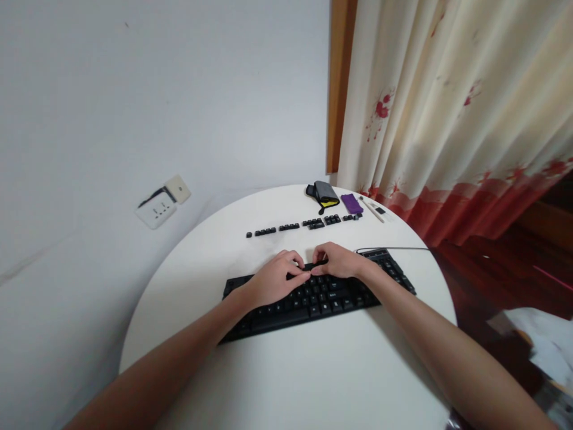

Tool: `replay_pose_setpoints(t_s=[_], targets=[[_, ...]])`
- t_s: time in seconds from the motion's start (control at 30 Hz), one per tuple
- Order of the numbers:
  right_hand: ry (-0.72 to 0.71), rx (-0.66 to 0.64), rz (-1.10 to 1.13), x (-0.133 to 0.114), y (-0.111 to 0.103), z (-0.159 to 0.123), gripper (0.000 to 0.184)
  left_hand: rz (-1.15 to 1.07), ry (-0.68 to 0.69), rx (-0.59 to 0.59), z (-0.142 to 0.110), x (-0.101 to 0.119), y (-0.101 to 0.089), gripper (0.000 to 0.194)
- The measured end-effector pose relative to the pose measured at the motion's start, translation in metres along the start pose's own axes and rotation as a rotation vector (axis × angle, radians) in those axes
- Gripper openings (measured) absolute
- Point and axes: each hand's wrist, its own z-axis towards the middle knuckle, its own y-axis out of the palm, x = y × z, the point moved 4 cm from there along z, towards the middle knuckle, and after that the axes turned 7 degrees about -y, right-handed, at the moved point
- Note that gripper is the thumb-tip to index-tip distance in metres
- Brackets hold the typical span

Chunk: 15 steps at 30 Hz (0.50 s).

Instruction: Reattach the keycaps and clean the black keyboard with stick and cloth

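A black computer keyboard (pixel 335 294) lies slightly askew on a round white table (pixel 290 382). My left hand (pixel 278 278) rests over its middle, thumb and fingers drawn together near the top edge. From the other side my right hand (pixel 339 261) meets it, its fingertips pinched at the same spot. Whatever lies between the fingertips is too small and covered to name. Beyond the keyboard, removed black keycaps (pixel 289 227) stand in short groups in a row, with a single keycap (pixel 249 235) at the left end.
At the table's back lie a grey and black pouch (pixel 326 192), a purple cloth (pixel 351 203) and a slim white stick-like tool (pixel 372 210). The keyboard's cable (pixel 403 248) runs right. A wall socket (pixel 155 210) is at left, a patterned curtain (pixel 403 119) at right.
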Motion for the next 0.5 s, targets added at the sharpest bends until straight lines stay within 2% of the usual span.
replay_pose_setpoints(t_s=[0.2, 0.37, 0.5], targets=[[0.031, 0.007, -0.059, 0.0029, -0.0004, 0.0025, 0.027, -0.014, 0.0, 0.001, 0.0021, -0.0011, 0.0012, 0.033], [0.004, 0.009, 0.001, 0.0043, -0.0005, 0.0015, 0.026, -0.014, -0.008, 0.008, 0.0029, -0.0035, 0.0038, 0.032], [-0.024, 0.023, 0.045, 0.0064, -0.0012, 0.0003, 0.025, -0.029, -0.019, 0.068, 0.0034, -0.0064, 0.0081, 0.029]])
